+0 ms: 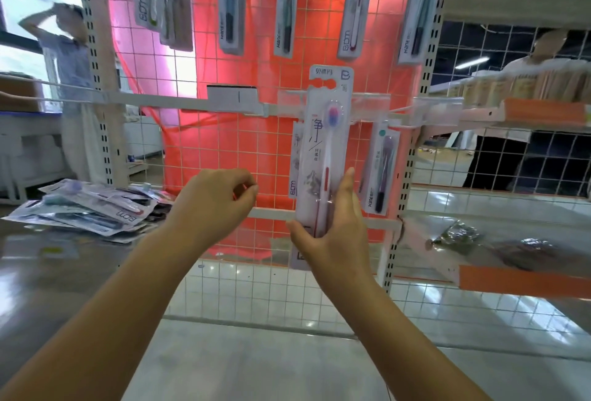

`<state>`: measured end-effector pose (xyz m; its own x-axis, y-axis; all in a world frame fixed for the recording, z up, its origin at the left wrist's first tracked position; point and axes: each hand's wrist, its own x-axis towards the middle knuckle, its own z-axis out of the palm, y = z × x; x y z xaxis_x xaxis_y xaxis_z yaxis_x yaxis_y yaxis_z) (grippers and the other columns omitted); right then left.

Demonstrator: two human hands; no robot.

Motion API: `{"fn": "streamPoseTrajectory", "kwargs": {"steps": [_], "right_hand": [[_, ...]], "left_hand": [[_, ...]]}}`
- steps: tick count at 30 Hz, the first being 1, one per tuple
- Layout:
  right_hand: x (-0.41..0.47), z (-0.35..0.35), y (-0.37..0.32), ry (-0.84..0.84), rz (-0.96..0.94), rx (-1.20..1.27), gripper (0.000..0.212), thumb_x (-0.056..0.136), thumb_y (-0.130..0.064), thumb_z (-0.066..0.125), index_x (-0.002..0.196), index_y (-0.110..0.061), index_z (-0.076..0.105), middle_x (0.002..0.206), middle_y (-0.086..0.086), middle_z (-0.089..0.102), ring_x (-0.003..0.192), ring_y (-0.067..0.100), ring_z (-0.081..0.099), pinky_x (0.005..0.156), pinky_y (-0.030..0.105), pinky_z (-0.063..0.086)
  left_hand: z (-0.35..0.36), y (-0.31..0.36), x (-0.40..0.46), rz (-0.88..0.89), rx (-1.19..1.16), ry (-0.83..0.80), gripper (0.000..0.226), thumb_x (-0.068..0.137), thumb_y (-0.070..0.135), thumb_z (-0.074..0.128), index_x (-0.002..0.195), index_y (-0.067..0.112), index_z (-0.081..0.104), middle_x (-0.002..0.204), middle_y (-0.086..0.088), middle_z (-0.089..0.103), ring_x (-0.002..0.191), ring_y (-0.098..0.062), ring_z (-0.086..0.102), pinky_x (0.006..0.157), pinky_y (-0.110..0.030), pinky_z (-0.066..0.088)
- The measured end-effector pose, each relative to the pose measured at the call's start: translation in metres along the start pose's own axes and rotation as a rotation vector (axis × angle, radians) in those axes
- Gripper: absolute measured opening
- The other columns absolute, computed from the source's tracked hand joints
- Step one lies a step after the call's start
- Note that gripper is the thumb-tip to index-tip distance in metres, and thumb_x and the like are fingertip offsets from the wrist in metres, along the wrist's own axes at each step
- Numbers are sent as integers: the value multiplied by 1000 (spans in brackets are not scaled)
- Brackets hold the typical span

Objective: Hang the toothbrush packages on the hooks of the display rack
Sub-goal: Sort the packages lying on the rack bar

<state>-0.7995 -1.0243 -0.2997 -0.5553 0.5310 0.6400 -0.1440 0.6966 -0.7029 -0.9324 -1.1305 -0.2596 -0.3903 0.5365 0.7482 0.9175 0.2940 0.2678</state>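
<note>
My right hand [332, 227] grips the lower end of a toothbrush package [326, 131] and holds it upright against the wire grid rack [224, 160]. Its hang hole sits just above the middle rail's hooks [294, 103]. My left hand [217, 202] hovers to the left of the package with fingers loosely curled and thumb near the fingertips; nothing shows in it. A purple toothbrush package [382, 167] hangs to the right on the middle rail. Another package [297, 160] hangs partly hidden behind the held one. Several packages [230, 0] hang along the top row.
A pile of loose toothbrush packages [92, 208] lies on the dark table at the left. Orange-edged shelves [524, 279] jut out on the right. One person stands behind the rack at the left [70, 58], another at the right [524, 80].
</note>
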Motion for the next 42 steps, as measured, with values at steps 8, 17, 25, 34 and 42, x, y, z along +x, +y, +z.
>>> {"fn": "streamPoseTrajectory", "kwargs": {"steps": [8, 17, 25, 34, 42], "right_hand": [[5, 3, 7, 86, 8, -65, 100, 81, -17, 71, 133, -31, -13, 144, -3, 26, 128, 1, 29, 79, -14, 20], [17, -3, -1, 52, -21, -14, 101, 82, -7, 69, 145, -23, -8, 122, -22, 26, 92, -34, 37, 64, -5, 37], [28, -17, -5, 112, -59, -62, 100, 80, -8, 71, 134, -31, -10, 108, -35, 20, 92, -39, 27, 67, -9, 31], [26, -23, 2, 131, -68, -68, 102, 79, -14, 71, 146, -30, -4, 128, -9, 38, 110, 5, 51, 82, 7, 47], [32, -19, -3, 144, -97, -89, 104, 79, -13, 71, 135, -40, -12, 121, -9, 37, 107, 13, 55, 84, 25, 54]], "left_hand": [[8, -2, 3, -18, -46, -37, 16, 90, 23, 55, 90, 15, 69, 64, 20, 51, 64, -5, 52, 65, -24, 38], [4, 0, 25, -8, -106, 30, 17, 90, 25, 56, 95, 15, 70, 68, 12, 58, 66, -7, 56, 67, -25, 46], [2, 12, 41, 10, -134, 51, 17, 90, 25, 57, 94, 16, 70, 69, 8, 60, 64, -8, 56, 67, -25, 46], [4, 21, 38, 22, -137, -5, 16, 91, 24, 55, 88, 18, 69, 66, 14, 58, 64, -5, 57, 68, -29, 52], [5, 17, 38, 53, -154, -19, 18, 91, 24, 53, 87, 15, 68, 66, 11, 58, 64, -6, 55, 67, -26, 48]]}}
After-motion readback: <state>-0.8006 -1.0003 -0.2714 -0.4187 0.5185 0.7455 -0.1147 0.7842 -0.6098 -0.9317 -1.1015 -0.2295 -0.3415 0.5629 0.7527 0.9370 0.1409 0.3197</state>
